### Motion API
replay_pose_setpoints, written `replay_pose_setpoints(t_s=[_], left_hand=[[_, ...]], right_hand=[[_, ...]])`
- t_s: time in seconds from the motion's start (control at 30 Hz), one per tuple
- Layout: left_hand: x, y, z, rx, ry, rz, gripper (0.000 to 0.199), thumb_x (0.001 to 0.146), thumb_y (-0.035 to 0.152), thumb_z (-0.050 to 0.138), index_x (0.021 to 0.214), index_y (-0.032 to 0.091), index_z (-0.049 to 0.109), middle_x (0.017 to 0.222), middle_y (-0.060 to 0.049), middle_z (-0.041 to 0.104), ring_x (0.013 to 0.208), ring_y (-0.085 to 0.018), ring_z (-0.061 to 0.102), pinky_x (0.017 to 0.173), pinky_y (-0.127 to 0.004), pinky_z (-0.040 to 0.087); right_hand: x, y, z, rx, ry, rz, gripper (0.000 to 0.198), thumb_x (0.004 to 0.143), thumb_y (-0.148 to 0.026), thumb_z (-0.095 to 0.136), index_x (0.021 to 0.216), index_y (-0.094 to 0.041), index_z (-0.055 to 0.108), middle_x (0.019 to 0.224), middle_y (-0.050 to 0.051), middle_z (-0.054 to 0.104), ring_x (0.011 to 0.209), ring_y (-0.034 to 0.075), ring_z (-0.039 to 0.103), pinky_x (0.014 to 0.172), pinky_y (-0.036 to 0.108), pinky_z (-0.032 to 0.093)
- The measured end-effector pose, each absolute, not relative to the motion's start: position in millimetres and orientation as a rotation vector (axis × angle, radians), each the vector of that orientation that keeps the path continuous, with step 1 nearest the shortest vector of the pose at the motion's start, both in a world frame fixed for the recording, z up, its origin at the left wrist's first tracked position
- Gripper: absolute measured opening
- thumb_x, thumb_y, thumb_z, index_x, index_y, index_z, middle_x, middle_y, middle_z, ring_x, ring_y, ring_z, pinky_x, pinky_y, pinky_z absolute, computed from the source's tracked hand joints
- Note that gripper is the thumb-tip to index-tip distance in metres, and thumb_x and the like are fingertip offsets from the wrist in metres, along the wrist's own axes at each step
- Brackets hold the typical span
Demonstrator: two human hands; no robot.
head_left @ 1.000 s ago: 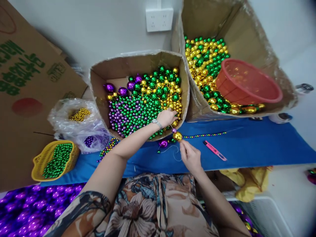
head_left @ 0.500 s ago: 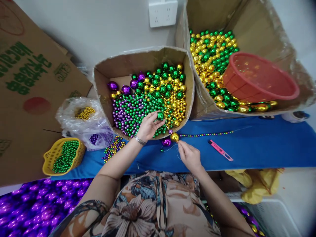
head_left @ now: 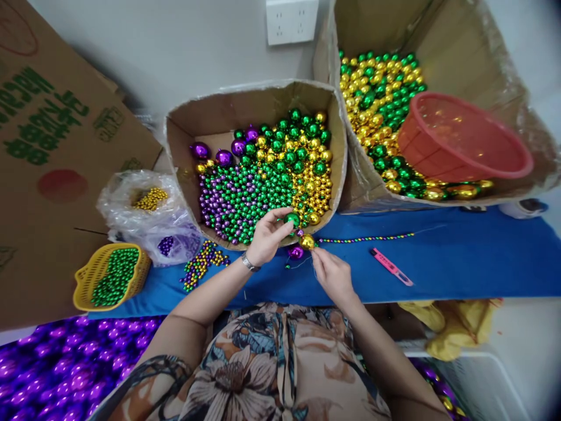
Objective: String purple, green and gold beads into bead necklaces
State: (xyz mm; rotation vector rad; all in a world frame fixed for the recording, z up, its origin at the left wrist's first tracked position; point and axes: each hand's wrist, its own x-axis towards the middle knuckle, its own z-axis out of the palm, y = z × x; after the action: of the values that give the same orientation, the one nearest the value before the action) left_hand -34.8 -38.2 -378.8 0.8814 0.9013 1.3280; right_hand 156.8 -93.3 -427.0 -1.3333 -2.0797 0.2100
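Between the thumb and fingers of my left hand (head_left: 268, 237) is a large green bead (head_left: 291, 220), held over the front edge of the middle cardboard box (head_left: 245, 93). My right hand (head_left: 333, 273) pinches a thread right beside a big gold bead (head_left: 307, 241). A small purple bead (head_left: 300, 232) sits between the gold bead and the green one. Just below them, a large magenta bead (head_left: 296, 252) lies on the blue cloth (head_left: 456, 257) with thin thread looping near it. Whether a needle is in my right fingers cannot be made out.
A string of small beads (head_left: 368, 238) and a pink cutter (head_left: 391, 266) lie to the right. Behind stands a larger box with a red basin (head_left: 464, 137). Left are a yellow basket (head_left: 111, 278), plastic bags (head_left: 140, 202) and loose beads (head_left: 204, 266).
My left hand has come down and slightly right with the green bead, closer to the purple and gold beads. My right hand has shifted slightly left.
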Motion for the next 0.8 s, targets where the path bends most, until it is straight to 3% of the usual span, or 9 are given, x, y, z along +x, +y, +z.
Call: replay_pose_setpoints(t_s=[0.17,0.33,0.57,0.8], left_hand=[[-35.9,-44.7,-384.9,0.951,0.916,1.342,0.039,0.071,0.028,0.082,0.106,0.022,0.068,0.099,-0.003,0.064,0.087,-0.012,0.060,0.075,-0.022,0.055],[-36.4,-46.0,-381.4,0.840,0.951,1.293,0.041,0.068,0.032,0.084,0.105,0.021,0.068,0.088,-0.002,0.065,0.076,-0.010,0.060,0.073,-0.025,0.056],[-38.5,-45.9,-378.2,0.815,0.962,1.283,0.042,0.066,0.033,0.085,0.103,0.020,0.068,0.084,-0.001,0.064,0.074,-0.011,0.060,0.078,-0.032,0.059],[-40.2,-50.5,-381.2,0.989,0.962,1.334,0.042,0.068,0.028,0.084,0.106,0.021,0.068,0.100,-0.004,0.067,0.085,-0.013,0.064,0.078,-0.028,0.058]], right_hand=[[159.4,-93.2,-427.9,-1.347,-2.009,0.460,0.026,0.098,-0.028,0.045,0.109,-0.019,0.066,0.093,0.007,0.066,0.078,0.014,0.067,0.073,0.025,0.055],[160.4,-96.6,-430.7,-1.285,-1.937,0.623,0.025,0.098,-0.028,0.043,0.109,-0.020,0.064,0.095,0.007,0.063,0.069,0.011,0.066,0.068,0.023,0.057],[161.0,-99.3,-429.4,-1.356,-1.916,0.459,0.024,0.097,-0.029,0.048,0.114,-0.020,0.061,0.091,0.006,0.067,0.079,0.015,0.066,0.075,0.027,0.055],[160.5,-99.0,-435.3,-1.278,-1.941,0.363,0.016,0.095,-0.024,0.051,0.101,-0.019,0.065,0.092,0.006,0.068,0.085,0.015,0.067,0.080,0.025,0.054]])
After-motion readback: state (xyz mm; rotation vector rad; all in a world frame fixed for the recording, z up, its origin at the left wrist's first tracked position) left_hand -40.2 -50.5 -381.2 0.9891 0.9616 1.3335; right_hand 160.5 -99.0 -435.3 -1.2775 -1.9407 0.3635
